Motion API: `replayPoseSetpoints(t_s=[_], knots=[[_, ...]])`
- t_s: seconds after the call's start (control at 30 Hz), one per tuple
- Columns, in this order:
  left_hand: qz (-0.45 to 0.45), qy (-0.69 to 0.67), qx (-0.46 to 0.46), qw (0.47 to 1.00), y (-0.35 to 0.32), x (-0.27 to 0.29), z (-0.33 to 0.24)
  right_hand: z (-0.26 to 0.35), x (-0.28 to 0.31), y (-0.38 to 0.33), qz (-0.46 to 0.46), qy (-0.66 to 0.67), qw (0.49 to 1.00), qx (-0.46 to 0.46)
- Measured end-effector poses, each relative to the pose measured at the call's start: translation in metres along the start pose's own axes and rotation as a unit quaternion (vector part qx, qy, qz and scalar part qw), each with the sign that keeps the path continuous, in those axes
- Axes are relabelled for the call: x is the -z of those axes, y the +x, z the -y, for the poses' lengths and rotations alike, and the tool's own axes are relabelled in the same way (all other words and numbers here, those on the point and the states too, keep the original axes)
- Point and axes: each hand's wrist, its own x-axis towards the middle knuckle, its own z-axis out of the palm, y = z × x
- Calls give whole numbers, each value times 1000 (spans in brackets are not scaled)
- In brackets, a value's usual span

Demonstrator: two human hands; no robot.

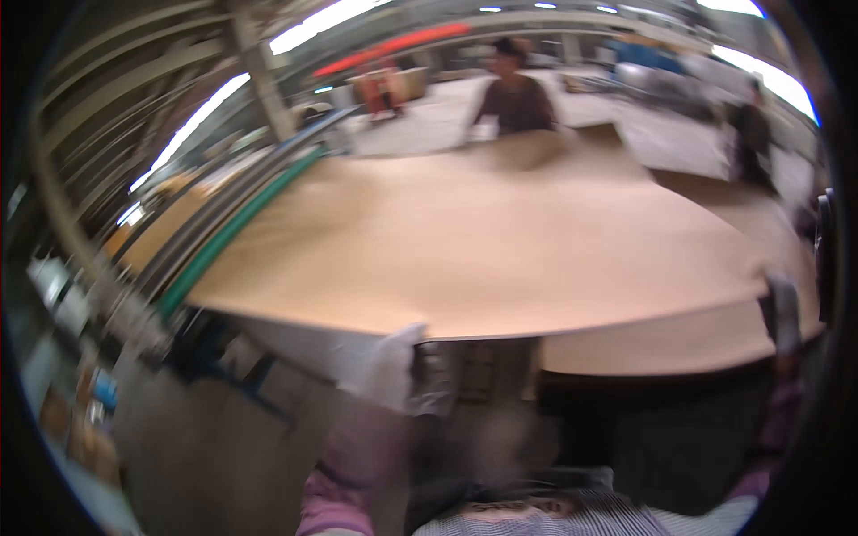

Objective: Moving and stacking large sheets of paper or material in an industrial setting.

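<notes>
A large, thin tan sheet [483, 241] spreads out in front of me, its near edge raised to about my hand height. My left hand [391, 362], in a whitish glove, is closed on the middle of that near edge, thumb over the top. Far to the right my right hand [783, 313], in a greyish glove, grips the sheet near its right corner; motion blurs its fingers. Below the right part lies another tan sheet [661, 344]. The left end of the raised sheet meets a green roller or bar [237, 237].
A person [518, 98] stands at the sheet's far edge, arms reaching down toward it. Another person [749, 138] is at the far right. Dark rails [210, 210] run along the green bar. A blue frame [259, 384] stands beneath at the left.
</notes>
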Motion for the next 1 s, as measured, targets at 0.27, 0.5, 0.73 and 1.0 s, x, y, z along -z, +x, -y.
replayPoseSetpoints(t_s=[0.27,0.5,0.73,1.0], knots=[[-53,-17,-33,998,19,-99,43,-17,-71,-72,141,270,950,-64],[80,213,-108,968,28,-96,89,-38,-263,-145,429,528,707,-195],[72,155,-80,982,12,-35,60,-32,-251,-116,238,361,901,-30],[-259,475,-454,708,38,116,-59,-27,-171,-82,-11,-54,907,417]])
